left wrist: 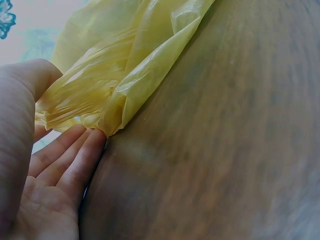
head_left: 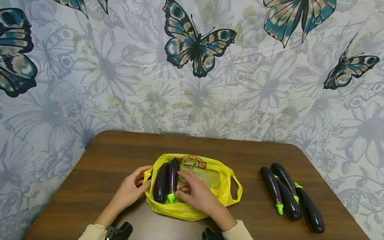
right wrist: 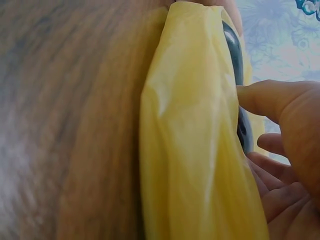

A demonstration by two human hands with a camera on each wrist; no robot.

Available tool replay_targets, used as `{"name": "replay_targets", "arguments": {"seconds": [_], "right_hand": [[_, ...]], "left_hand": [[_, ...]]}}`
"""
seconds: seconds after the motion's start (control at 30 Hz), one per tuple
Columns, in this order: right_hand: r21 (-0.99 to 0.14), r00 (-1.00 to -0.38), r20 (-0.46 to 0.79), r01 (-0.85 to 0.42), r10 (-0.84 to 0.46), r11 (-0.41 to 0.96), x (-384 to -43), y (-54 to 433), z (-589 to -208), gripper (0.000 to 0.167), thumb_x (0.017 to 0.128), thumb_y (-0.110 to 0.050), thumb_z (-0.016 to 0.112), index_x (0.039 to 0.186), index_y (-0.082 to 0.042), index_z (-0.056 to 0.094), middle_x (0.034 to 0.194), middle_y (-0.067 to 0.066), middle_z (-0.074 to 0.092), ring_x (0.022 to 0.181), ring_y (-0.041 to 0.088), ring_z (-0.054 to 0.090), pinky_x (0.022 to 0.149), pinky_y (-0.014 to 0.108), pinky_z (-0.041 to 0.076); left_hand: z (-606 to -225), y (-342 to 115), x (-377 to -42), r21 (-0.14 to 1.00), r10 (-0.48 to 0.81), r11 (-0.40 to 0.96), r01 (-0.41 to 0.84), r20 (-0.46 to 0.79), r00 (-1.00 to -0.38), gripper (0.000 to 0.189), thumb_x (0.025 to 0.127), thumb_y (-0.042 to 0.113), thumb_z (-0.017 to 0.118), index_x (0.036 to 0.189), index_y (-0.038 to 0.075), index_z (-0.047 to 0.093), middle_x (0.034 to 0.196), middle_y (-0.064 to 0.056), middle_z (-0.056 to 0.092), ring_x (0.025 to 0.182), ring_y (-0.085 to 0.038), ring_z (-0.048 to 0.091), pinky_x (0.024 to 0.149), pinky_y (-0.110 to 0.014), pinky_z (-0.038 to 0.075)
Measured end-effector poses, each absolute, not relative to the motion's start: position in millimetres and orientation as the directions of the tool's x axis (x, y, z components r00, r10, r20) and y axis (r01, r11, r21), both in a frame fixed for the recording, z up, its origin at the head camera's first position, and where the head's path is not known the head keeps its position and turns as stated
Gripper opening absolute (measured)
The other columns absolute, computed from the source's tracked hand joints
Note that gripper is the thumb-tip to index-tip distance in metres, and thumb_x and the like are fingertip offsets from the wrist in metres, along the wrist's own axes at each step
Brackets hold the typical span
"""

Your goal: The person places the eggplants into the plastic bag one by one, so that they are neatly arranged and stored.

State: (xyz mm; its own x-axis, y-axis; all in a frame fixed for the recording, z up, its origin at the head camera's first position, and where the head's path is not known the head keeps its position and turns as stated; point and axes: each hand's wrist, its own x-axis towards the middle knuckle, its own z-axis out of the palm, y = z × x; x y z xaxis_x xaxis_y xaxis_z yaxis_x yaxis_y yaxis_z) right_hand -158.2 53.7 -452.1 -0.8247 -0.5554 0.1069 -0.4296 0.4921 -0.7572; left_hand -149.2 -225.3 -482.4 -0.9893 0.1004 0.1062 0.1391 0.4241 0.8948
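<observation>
Cream sleeves (head_left: pixel 238 230): at the bottom edge.
Left hand (head_left: pixel 129 187): grip pinching the yellow plastic bag (head_left: pixel 180 210).
Bagged eggplants (head_left: pixel 160 183): two, side by side, bag's left half.
Right hand (head_left: pixel 199 193): grip loose beside them.
Loose eggplants (head_left: pixel 271 185): four, on the wooden surface (head_left: pixel 126 146), right of the bag.

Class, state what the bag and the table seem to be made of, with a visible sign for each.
Bag: thin plastic film, slightly shiny; it creases finely and looks translucent.
Table: wood or wood-look laminate, with a low sheen; brown grain streaks show, but which it is stays open.
</observation>
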Motion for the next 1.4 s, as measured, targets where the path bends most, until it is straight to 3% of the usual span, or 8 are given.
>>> {"name": "replay_targets", "arguments": {"seconds": [0.5, 0.77, 1.07, 1.4], "right_hand": [[-0.744, -0.818, 0.173, -0.474, -0.549, 0.472, -155, 58, -445, 0.051, 0.099, -0.026, 0.071, 0.145, -0.011, 0.056, 0.134, 0.010, 0.063, 0.104, 0.019, 0.070, 0.087, 0.025, 0.059], [-0.733, -0.797, 0.158, -0.491, -0.584, 0.471, -154, 63, -434, 0.048, 0.101, -0.028, 0.069, 0.145, -0.011, 0.057, 0.137, 0.008, 0.064, 0.107, 0.015, 0.070, 0.090, 0.026, 0.059], [-0.712, -0.735, 0.127, -0.535, -0.666, 0.455, -156, 79, -420, 0.046, 0.103, -0.030, 0.065, 0.143, -0.010, 0.058, 0.138, 0.009, 0.065, 0.114, 0.020, 0.069, 0.094, 0.031, 0.059], [-0.726, -0.738, 0.169, -0.542, -0.653, 0.424, -156, 87, -423, 0.040, 0.105, -0.028, 0.062, 0.141, -0.011, 0.061, 0.138, 0.009, 0.065, 0.114, 0.019, 0.068, 0.094, 0.032, 0.059]], "left_hand": [[-483, -225, -148, 0.900, 0.092, 0.422, 0.109, 0.077, -0.993, 0.051, 0.098, 0.011, 0.070, 0.146, 0.018, 0.054, 0.129, -0.015, 0.066, 0.104, -0.022, 0.071, 0.078, -0.022, 0.059], [-483, -225, -149, 0.896, 0.091, 0.429, 0.112, 0.081, -0.993, 0.051, 0.098, 0.010, 0.069, 0.146, 0.018, 0.054, 0.131, -0.016, 0.066, 0.107, -0.023, 0.071, 0.080, -0.022, 0.058], [-484, -223, -151, 0.894, 0.091, 0.430, 0.125, 0.095, -0.991, 0.050, 0.098, 0.010, 0.070, 0.145, 0.018, 0.055, 0.131, -0.014, 0.066, 0.106, -0.022, 0.071, 0.081, -0.021, 0.058], [-483, -225, -152, 0.884, 0.087, 0.452, 0.122, 0.093, -0.992, 0.048, 0.099, 0.015, 0.070, 0.144, 0.020, 0.056, 0.135, -0.015, 0.065, 0.114, -0.026, 0.069, 0.084, -0.022, 0.057]]}}
